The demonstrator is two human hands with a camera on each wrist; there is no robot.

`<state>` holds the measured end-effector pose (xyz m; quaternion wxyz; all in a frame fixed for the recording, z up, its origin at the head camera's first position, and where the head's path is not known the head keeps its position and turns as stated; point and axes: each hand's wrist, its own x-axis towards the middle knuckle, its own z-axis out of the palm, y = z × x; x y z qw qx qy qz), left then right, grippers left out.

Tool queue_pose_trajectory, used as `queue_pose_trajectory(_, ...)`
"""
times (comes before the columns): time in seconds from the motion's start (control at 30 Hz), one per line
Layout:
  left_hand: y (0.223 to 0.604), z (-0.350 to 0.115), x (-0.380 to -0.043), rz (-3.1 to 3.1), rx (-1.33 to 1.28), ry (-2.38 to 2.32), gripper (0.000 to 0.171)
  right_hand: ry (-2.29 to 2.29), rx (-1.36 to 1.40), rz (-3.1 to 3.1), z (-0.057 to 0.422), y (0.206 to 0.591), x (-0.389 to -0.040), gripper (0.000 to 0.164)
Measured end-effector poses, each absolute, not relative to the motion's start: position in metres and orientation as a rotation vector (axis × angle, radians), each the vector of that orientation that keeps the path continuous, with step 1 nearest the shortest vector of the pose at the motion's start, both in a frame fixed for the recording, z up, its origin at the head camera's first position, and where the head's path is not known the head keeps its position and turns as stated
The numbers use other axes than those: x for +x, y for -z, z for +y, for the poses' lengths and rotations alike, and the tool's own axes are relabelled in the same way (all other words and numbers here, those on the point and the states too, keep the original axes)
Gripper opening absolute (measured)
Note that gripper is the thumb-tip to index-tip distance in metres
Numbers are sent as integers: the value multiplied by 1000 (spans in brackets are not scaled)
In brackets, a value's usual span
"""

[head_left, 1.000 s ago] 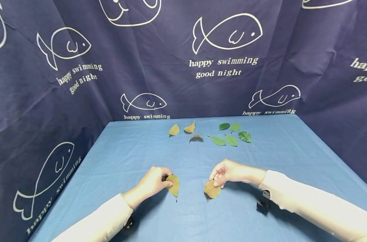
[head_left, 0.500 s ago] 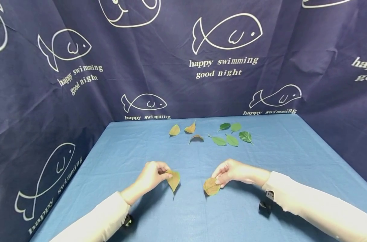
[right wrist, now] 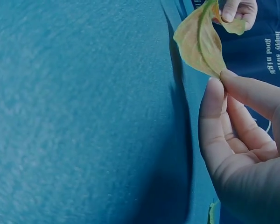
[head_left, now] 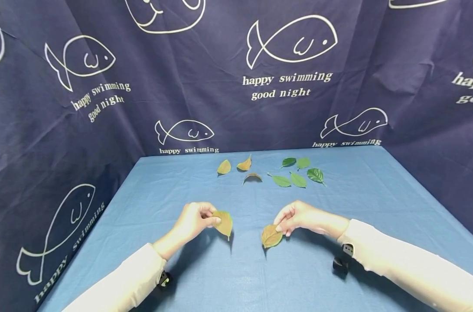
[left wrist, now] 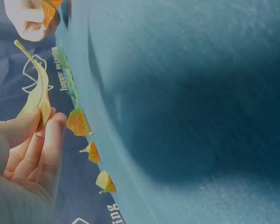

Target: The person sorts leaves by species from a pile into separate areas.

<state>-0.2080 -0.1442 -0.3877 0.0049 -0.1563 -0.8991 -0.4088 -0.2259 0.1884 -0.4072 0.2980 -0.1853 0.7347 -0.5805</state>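
My left hand [head_left: 193, 222] pinches a yellow-green leaf [head_left: 223, 223] by one edge between thumb and fingertips; the leaf's stem points down toward the near side. In the left wrist view this leaf [left wrist: 38, 95] looks curved, with its stem upward. My right hand [head_left: 296, 219] pinches a browner, yellow-edged leaf [head_left: 271, 236] near its tip. The right wrist view shows that leaf [right wrist: 199, 41] curled, held between thumb and index fingertips. Both leaves are raised over the blue cloth, their shadows below, with a gap between them in the head view.
Three yellow-brown leaves [head_left: 223, 167] lie at the back of the blue-covered table [head_left: 162, 190]. To their right lies a group of several green leaves [head_left: 298, 180]. A dark blue fish-print curtain [head_left: 228, 99] hangs behind and along both sides.
Both hands have moved a little away from the body, carrying their leaves along; the left has shifted more. The leaves at the back have not moved.
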Motion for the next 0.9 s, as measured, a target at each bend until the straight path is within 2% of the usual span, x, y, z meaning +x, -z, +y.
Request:
queue_pose_trajectory(0.33, 382, -145, -210, -2797, -491, 1295, 5, 1623, -439, 1939, 191, 405, -231, 29)
queue_pose_trajectory(0.9, 368, -146, -224, -2667, -358, 1388, 6, 1774, -314, 1969, 178, 384, -251, 18)
